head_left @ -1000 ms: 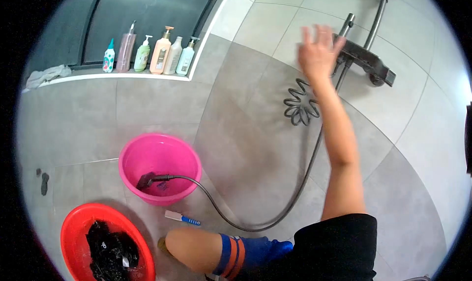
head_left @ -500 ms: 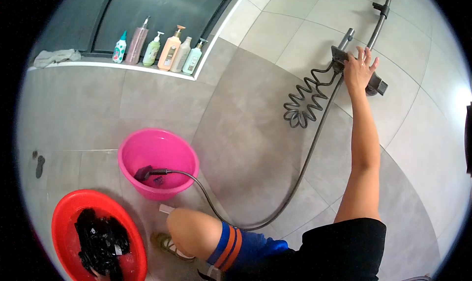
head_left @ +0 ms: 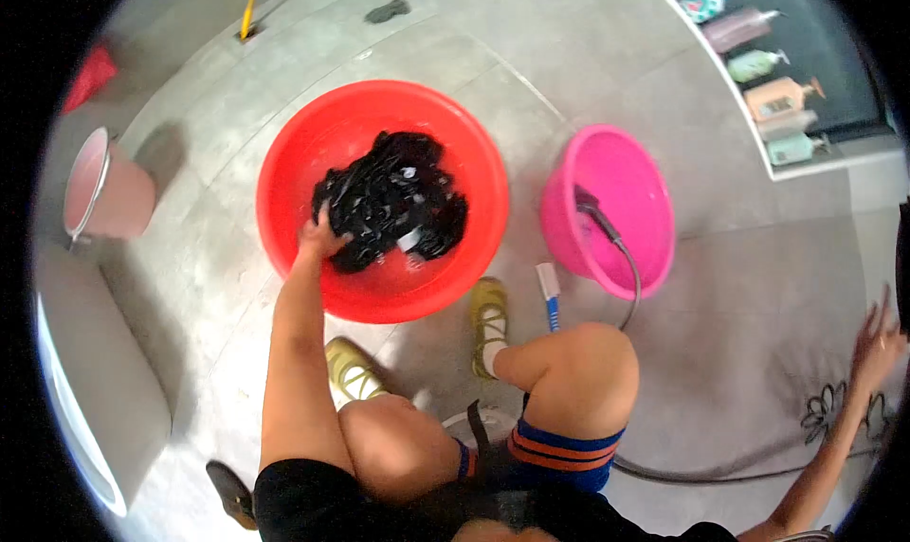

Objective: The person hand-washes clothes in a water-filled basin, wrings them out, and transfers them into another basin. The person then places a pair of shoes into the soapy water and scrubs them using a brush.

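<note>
Wet black clothing [head_left: 403, 196] lies in the large red basin [head_left: 384, 305], with a little water around it. My left hand [head_left: 325, 234] is at the left edge of the clothing, touching it with its fingers apart. At the far right, my right hand [head_left: 880, 348] is raised with fingers extended and holds nothing; the coiled hose [head_left: 823, 413] is just below it. In the pink basin [head_left: 559, 201] right of the red one rests a dark shower head [head_left: 597, 215], its hose running over the rim. A white and blue brush [head_left: 549, 291] lies on the floor beside the basins.
A pink bucket [head_left: 128, 196] stands at the left, above a white tub-like fixture [head_left: 109, 371]. Several bottles [head_left: 777, 97] line the ledge at the upper right. A dark shoe [head_left: 230, 494] is at the lower left. My knees and feet are below the basins.
The view has swung left and down to the red basin. My right hand has left the shower fixture it was touching. My left hand, barely visible before, now shows fully at the clothing.
</note>
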`<state>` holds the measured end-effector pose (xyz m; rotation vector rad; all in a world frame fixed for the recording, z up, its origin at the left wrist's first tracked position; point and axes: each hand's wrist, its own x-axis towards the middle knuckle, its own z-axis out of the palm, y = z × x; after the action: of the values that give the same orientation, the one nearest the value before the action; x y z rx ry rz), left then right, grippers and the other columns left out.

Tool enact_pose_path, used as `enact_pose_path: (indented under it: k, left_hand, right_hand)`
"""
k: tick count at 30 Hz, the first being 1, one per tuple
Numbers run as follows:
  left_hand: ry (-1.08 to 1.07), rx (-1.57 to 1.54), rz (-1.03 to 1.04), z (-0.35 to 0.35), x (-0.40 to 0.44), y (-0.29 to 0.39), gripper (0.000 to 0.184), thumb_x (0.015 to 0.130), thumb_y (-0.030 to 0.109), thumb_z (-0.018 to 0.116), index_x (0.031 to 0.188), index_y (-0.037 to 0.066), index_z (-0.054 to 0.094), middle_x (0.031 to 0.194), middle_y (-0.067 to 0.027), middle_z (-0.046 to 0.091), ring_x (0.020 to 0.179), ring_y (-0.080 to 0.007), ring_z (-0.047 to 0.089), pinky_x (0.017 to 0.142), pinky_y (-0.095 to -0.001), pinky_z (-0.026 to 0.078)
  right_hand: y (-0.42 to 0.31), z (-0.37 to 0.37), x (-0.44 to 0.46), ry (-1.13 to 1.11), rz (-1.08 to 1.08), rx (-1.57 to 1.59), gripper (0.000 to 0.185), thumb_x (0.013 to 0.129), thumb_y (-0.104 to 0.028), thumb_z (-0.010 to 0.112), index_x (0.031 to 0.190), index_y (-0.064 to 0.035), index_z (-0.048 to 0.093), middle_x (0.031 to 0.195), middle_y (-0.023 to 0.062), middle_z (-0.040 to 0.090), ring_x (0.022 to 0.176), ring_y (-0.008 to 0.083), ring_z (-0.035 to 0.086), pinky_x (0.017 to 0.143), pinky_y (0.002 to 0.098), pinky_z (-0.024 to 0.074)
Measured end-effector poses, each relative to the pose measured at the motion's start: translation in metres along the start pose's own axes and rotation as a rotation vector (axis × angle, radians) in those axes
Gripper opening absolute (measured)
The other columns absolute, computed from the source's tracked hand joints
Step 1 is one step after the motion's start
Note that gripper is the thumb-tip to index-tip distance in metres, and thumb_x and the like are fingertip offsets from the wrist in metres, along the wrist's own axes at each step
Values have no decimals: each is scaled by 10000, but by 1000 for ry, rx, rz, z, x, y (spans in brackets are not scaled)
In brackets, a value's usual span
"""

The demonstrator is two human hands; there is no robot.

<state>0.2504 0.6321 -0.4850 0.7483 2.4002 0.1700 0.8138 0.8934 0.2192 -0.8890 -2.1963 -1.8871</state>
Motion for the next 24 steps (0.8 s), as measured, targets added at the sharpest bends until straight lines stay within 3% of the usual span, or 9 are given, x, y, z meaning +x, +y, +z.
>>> enact_pose_path:
  k: [5, 7, 8, 10, 12, 16, 19, 22, 24]
  left_hand:
    - [-48, -30, -30, -8, -8, 11, 1127, 670, 606, 683, 1466, 266, -39, 1394, -291, 304, 1292, -426, 321, 1070, -515, 242]
    - [-18, -24, -43, -3, -6, 10, 1112, 667, 588, 699, 1466, 258, -1, 1428, -288, 227, 1302, -439, 291, 1071, -520, 239]
    - [-2, -24, -50, 0, -5, 12, 1104, 666, 579, 707, 1466, 254, 18, 1445, -286, 189, 1307, -446, 276, 1072, -523, 238]
    - [200, -79, 28, 3, -13, 15, 1035, 642, 475, 772, 1446, 265, 156, 1485, -236, 67, 1322, -438, 239, 1046, -559, 274]
    - [271, -145, 32, -22, -30, 35, 993, 669, 409, 771, 1446, 293, 164, 1506, -185, 46, 1340, -418, 213, 1034, -577, 293]
    - [365, -24, 41, -37, -16, 48, 890, 749, 378, 707, 1442, 376, 148, 1521, -135, 34, 1363, -389, 178, 1024, -590, 301]
    - [434, 95, 73, -40, 2, 50, 809, 805, 389, 644, 1442, 376, 146, 1519, -138, 58, 1359, -380, 187, 1008, -581, 324]
    - [266, 379, 165, -42, 15, 48, 757, 872, 406, 514, 1469, 313, 59, 1525, -154, 64, 1383, -368, 142, 1055, -565, 255]
    - [143, 453, 191, -35, 34, 40, 753, 864, 396, 489, 1471, 313, 53, 1533, -127, 70, 1397, -349, 118, 1083, -563, 186]
  right_hand:
    - [-264, 69, 70, -32, -369, 737, 434, 713, 3, 640, 1128, -117, 601, 1285, 175, 455, 1126, 348, 498, 916, 440, 444]
    - [-379, 65, 86, -179, -483, 1055, 421, 712, -37, 627, 1127, -97, 596, 1236, 189, 490, 1101, 371, 512, 911, 440, 446]
    - [-437, 77, 93, -307, -624, 1135, 469, 722, -63, 651, 1178, -115, 555, 1314, 185, 424, 1172, 361, 458, 960, 431, 415]
    - [-548, 87, 96, -119, -791, 1346, 537, 732, -88, 638, 1252, -169, 529, 1314, 178, 433, 1148, 366, 485, 948, 428, 429]
    - [-637, 68, 116, -5, -904, 1464, 631, 745, -147, 666, 1332, -214, 445, 1375, 165, 371, 1186, 366, 450, 983, 434, 394]
    - [-753, 45, 136, -154, -930, 1329, 854, 739, -380, 705, 1436, -373, 211, 1502, 163, 123, 1346, 393, 214, 1053, 606, 205]
    - [-797, 23, 121, -492, -816, 1244, 937, 733, -497, 679, 1451, -395, 84, 1527, 141, -60, 1376, 426, 83, 1034, 681, 126]
    - [-832, 16, 79, -568, -953, 1273, 945, 751, -493, 658, 1473, -222, 113, 1519, 171, -72, 1384, 431, 24, 1021, 703, 111]
    - [-832, 22, 91, -695, -1156, 1190, 865, 739, -468, 656, 1431, -134, 259, 1494, 210, 76, 1360, 430, 133, 1048, 616, 193]
